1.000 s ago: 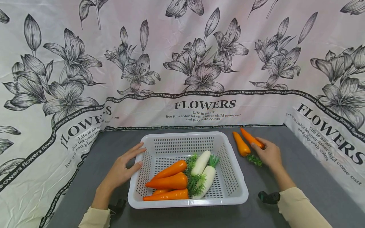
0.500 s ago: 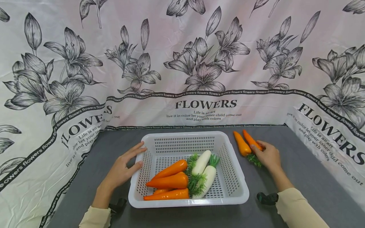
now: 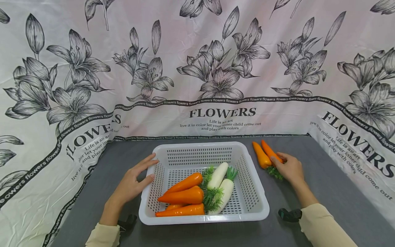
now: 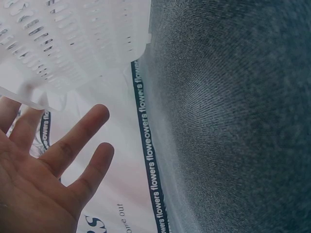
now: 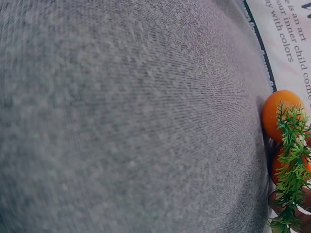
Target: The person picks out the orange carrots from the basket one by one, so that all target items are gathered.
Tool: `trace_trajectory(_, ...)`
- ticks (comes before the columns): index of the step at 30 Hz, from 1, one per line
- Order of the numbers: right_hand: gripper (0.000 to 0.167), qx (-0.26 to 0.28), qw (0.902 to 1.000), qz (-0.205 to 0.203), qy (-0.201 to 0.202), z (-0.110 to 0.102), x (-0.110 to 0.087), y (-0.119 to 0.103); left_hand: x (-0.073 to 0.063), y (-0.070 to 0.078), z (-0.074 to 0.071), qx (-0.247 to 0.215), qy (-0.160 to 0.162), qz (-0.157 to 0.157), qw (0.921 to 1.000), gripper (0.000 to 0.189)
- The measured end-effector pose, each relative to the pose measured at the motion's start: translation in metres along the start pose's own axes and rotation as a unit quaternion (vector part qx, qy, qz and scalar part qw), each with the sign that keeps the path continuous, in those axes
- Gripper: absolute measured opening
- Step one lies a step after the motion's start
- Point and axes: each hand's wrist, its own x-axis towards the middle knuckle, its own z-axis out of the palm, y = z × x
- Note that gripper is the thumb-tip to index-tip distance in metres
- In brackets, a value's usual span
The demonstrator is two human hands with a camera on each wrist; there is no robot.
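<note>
My right hand (image 3: pixel 290 168) grips an orange carrot (image 3: pixel 269 148) by its thick end, right of the basket. A second carrot (image 3: pixel 261 156) lies close beside it on the table, leafy green tops (image 3: pixel 274 172) below. In the right wrist view the leaves (image 5: pixel 291 170) partly cover two rounded carrot ends (image 5: pixel 282 114), and only some fingers show at the edge. My left hand (image 3: pixel 131 183) has its fingers spread, fingertips at the left rim of the white perforated basket (image 3: pixel 203 220). The left wrist view shows that hand (image 4: pixel 43 174) with straight fingers against the basket wall (image 4: pixel 97 39).
Inside the basket lie several carrots (image 3: pixel 185 196) on the left and two white radishes (image 3: pixel 217 176) with green tops toward the middle. A grey cloth (image 3: pixel 333 192) covers the table. Flower-printed curtains (image 3: pixel 222 123) stand behind and on both sides.
The carrot in my right hand has shifted slightly back toward me and settled nearer the other carrot. My left hand and the basket have stayed nearly still.
</note>
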Motion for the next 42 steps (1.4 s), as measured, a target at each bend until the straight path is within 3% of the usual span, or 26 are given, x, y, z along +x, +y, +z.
trace_trajectory(11,0.066,0.005,1.0000,-0.007,0.003,-0.011,0.000,-0.005,0.000,0.000,0.000,-0.004,-0.002,-0.005,1.0000,0.048)
trace_trajectory(18,0.065,-0.004,0.9980,-0.054,0.031,-0.026,0.004,-0.023,0.000,0.000,0.000,-0.006,-0.001,-0.006,1.0000,0.049)
trace_trajectory(28,0.058,0.023,0.9901,-0.135,0.031,-0.044,0.012,-0.076,0.000,-0.001,0.000,-0.002,0.000,-0.005,1.0000,0.048)
trace_trajectory(34,0.057,0.047,0.9832,-0.176,0.006,-0.048,0.016,-0.115,0.000,-0.001,0.000,-0.003,-0.002,-0.004,1.0000,0.048)
trace_trajectory(42,0.052,0.058,0.9637,-0.258,-0.039,-0.038,0.016,-0.161,0.000,0.000,-0.001,-0.008,-0.004,-0.005,0.9999,0.048)
